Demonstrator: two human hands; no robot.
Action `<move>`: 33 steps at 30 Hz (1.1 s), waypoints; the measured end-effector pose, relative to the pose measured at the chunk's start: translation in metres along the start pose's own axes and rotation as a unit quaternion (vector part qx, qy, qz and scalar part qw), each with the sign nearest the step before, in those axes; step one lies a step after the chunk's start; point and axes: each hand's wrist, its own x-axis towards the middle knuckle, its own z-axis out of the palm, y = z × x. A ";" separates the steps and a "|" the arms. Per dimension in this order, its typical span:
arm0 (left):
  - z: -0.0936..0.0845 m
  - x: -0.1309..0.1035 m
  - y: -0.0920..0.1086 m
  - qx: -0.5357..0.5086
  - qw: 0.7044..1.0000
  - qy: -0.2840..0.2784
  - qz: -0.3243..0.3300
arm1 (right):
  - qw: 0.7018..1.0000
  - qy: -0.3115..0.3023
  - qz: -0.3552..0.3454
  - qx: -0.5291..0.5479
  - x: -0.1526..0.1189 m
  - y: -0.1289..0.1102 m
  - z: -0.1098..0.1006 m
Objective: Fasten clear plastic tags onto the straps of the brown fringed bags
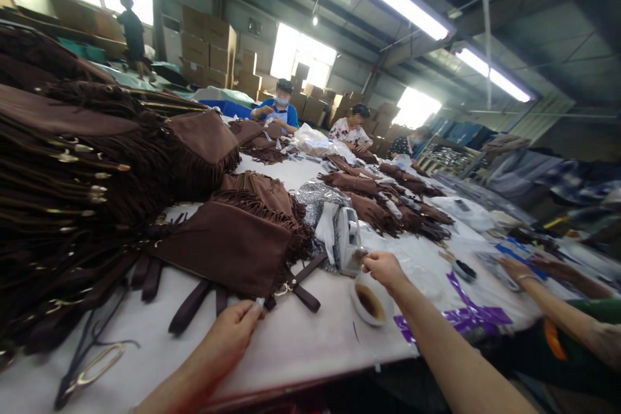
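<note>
My left hand [237, 326] is closed in a pinch at the lower edge of a dark brown fringed bag [226, 249]. Something small and pale shows at its fingertips, too small to name. Beside it, a brown strap [305, 297] with a gold clasp [286, 288] lies on the table. My right hand [388, 270] is closed above a white bowl [361, 310] of brown liquid. What its fingers hold is not clear; a small greyish thing shows at the tips. Just behind stands a clear plastic container [347, 233] with white material beside it.
Stacked brown fringed bags [87, 162] rise at left, near gold-handled scissors [99, 365]. More bags [373, 207] lie across the white table. Purple packaging [466, 317] and a small black dish [464, 270] are at right, near a co-worker's arms [548, 297]. Other people sit opposite.
</note>
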 end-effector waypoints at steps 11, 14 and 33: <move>0.006 -0.009 -0.007 0.061 0.994 0.040 0.087 | 0.979 -0.058 -0.185 -0.061 -0.064 -0.039 0.010; 0.007 -0.016 -0.005 0.125 0.980 0.072 0.140 | 0.950 -0.213 -0.228 0.008 -0.103 -0.071 0.045; 0.005 -0.028 -0.025 0.435 0.869 0.109 0.207 | 0.921 -0.382 -0.010 0.073 -0.120 -0.111 0.152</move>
